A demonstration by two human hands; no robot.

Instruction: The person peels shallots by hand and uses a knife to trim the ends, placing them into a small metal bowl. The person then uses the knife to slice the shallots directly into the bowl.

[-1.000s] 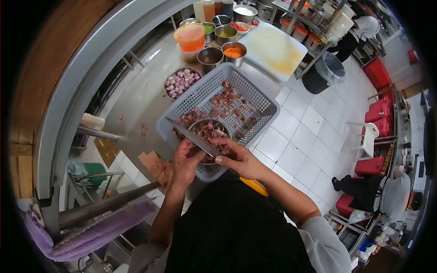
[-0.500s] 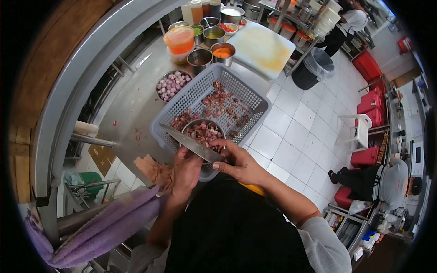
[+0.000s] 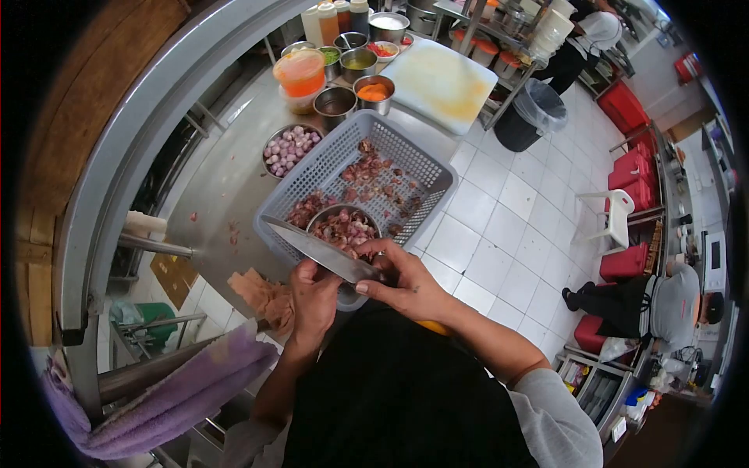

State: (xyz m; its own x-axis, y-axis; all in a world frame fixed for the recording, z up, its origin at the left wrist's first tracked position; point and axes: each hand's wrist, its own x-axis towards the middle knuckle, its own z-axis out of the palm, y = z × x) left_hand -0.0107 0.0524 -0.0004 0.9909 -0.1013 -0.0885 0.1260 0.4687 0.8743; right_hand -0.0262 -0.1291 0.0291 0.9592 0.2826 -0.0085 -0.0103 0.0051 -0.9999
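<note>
A broad metal knife [image 3: 320, 251] is gripped in my right hand [image 3: 406, 282], its tip pointing to the upper left. My left hand [image 3: 314, 300] is closed below the blade, its fingers pinched together; what they hold is hidden. Under the knife, a round metal bowl [image 3: 379, 226] of unpeeled shallots [image 3: 345, 228] stands inside a grey perforated basket [image 3: 443, 187]. Reddish skins [image 3: 374, 175] lie scattered on the basket's bottom. Beside the basket, another metal bowl [image 3: 266, 160] holds peeled purple shallots [image 3: 292, 147].
A stained white cutting board [image 3: 437, 82] and an orange-filled tub [image 3: 299, 74] stand beyond the basket. Brown paper [image 3: 261, 296] and a purple towel [image 3: 172, 390] are at the left. A bin [image 3: 524, 121] stands on the floor. One person [image 3: 671, 304] is at the right, another [image 3: 597, 35] farther back.
The basket, bowls and cutting board have shifted slightly left in view. The knife blade has moved a little lower and left, with both hands still close together.
</note>
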